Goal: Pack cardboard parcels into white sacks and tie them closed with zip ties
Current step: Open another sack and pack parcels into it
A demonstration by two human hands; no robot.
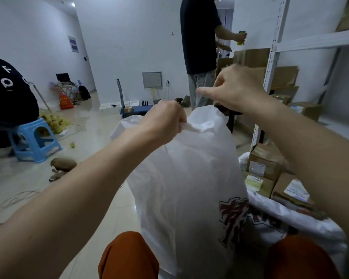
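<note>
The sack (189,178) stands upright below both hands, between the person's knees, bulging and seemingly full; what is inside is hidden by the white weave. Its mouth is gathered up toward the hands, which suggests filling of this one is over and closing is the step in hand. No zip tie can be made out around the neck, so the tie seems not yet done.

A second sack (290,222) lies low to the right, under the right forearm, its mouth open. Parcels (266,164) sit in or just behind it, so more packing looks left to do.

The shelf (274,47) rises just behind the right hand, with cartons on it. Far left of the left hand, a stool (36,137) stands on the floor.

The left hand (163,119) is fisted around a bunch of the sack's top edge, holding it up. The right hand (236,87) is raised just above the far rim of the mouth, fingers curled with the forefinger pointing left. Something small and dark shows beneath it, but whether it pinches a zip tie or the rim I cannot tell.
</note>
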